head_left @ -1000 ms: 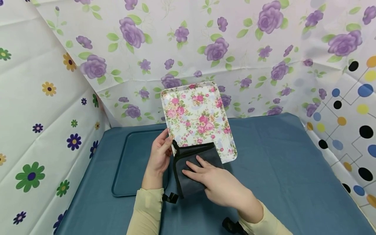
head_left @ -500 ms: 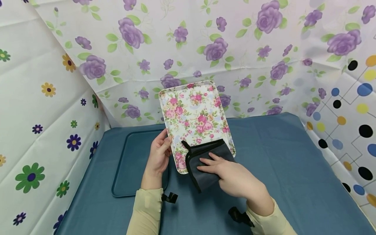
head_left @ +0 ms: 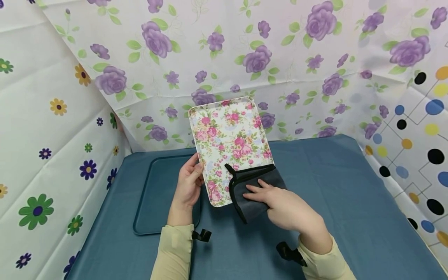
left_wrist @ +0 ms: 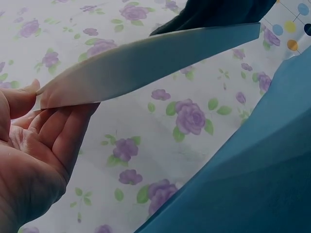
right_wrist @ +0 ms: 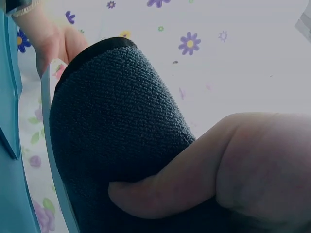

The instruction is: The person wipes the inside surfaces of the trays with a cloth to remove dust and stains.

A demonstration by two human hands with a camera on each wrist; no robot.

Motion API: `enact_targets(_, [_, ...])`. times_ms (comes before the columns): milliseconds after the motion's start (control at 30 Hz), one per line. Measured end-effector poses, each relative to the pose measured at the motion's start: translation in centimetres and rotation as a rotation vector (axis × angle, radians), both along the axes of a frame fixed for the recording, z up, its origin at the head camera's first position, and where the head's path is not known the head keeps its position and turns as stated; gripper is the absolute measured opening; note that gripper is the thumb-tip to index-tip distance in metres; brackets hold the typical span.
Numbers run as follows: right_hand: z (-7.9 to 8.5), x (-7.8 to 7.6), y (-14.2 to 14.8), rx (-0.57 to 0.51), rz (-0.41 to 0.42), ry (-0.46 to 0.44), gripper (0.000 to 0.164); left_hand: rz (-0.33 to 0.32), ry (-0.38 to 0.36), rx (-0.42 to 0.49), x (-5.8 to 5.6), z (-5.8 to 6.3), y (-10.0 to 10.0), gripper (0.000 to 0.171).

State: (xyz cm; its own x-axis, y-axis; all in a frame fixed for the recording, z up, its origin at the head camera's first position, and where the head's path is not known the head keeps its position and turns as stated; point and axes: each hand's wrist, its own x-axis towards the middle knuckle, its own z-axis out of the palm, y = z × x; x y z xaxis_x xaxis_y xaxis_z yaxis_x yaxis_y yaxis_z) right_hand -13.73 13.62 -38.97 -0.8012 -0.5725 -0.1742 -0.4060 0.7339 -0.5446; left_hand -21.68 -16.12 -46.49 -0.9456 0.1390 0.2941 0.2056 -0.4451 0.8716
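Observation:
My left hand [head_left: 189,182] holds a flat tray [head_left: 224,136] with pink roses by its left edge, thumb on the front and fingers behind. The left wrist view shows the tray [left_wrist: 126,68] nearly edge-on, its pale rim between thumb and fingers. The tray is raised and tilted toward me. Over its lower right part lies a folded dark grey cloth [head_left: 259,202] with black edging and a small loop. My right hand [head_left: 287,206] holds this cloth, fingers spread on its front. In the right wrist view the thumb [right_wrist: 160,191] lies on the cloth's [right_wrist: 116,111] rough-textured side.
A dark blue tray [head_left: 161,194] lies flat at the left of the table, partly behind the left forearm. Blue cloth covers the table [head_left: 332,210]. Patterned curtains stand around it: purple roses [head_left: 257,59] behind, daisies at left, coloured dots at right.
My right hand and the cloth have slid right across the tray, baring its lower left corner. The tray has shifted slightly left. My left hand keeps its hold.

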Motion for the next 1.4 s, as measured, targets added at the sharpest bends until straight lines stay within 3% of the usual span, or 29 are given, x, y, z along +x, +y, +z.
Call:
enact_targets(267, [-0.2, 0.2, -1.5, -0.017, 0.05, -0.02, 0.078, 0.002, -0.012, -0.011, 0.0, 0.1, 0.3, 0.055])
enact_targets(600, [-1.1, 0.6, -2.9, -0.103, 0.192, 0.017, 0.08, 0.017, -0.048, -0.017, 0.0, 0.2, 1.0, 0.057])
enact_targets(767, [-1.1, 0.2, -1.8, -0.083, 0.148, -0.003, 0.084, -0.007, -0.033, -0.017, -0.2, 0.3, 1.0, 0.055])
enact_targets(1033, [-0.5, -0.4, 1.2, -0.028, -0.006, -0.02, 0.089, -0.019, -0.032, 0.0, 0.0, 0.2, 0.6, 0.053])
enact_targets(1233, [-0.8, -0.7, 2.5, -0.053, 0.009, 0.006, 0.094, -0.018, -0.05, -0.004, 0.0, 0.1, 0.5, 0.052])
enact_targets(1400, [-0.8, -1.2, 4.1, -0.171, 0.0, 0.063, 0.095, -0.029, -0.109, -0.041, -0.1, -0.2, 0.2, 0.051])
